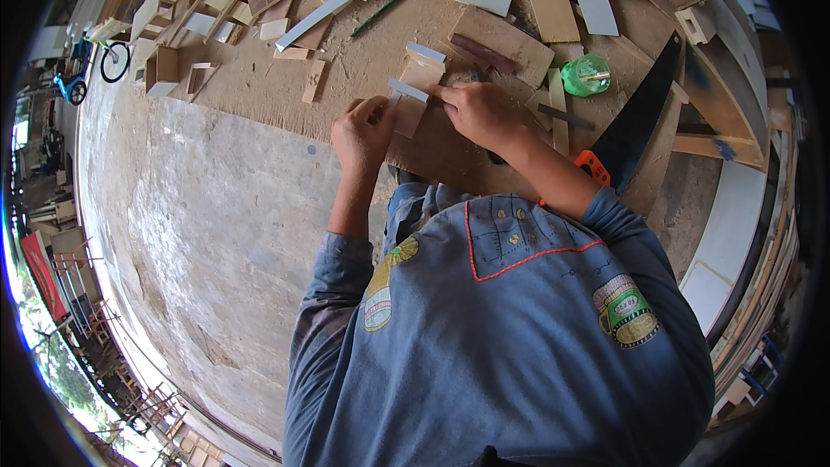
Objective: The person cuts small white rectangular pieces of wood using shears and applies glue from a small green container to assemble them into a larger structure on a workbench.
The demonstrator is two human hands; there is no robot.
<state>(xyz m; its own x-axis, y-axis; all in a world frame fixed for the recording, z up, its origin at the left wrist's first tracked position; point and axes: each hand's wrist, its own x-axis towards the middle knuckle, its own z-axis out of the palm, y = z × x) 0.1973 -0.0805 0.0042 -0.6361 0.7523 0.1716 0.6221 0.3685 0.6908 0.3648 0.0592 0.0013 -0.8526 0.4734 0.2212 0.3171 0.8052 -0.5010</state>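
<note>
A small light wooden board (418, 75) lies near the table's front edge between my hands. One white-faced strip (426, 54) sits across its far end, and a second white strip (408, 90) crosses its middle. My left hand (361, 134) is closed at the board's left side, its fingertips pinching a small thin greyish piece (395, 99) beside the second strip. From the right, my right hand (478, 112) has its fingers curled, with the index fingertip against the board's right edge by that strip's end. Its other fingertips are hidden beneath the hand.
A handsaw (638, 112) with an orange handle and a green plastic container (586, 75) lie to the right. Beyond the board are a reddish-brown strip (482, 54), a green pencil (376, 15) and several wood offcuts (551, 9). Concrete floor (207, 233) extends left.
</note>
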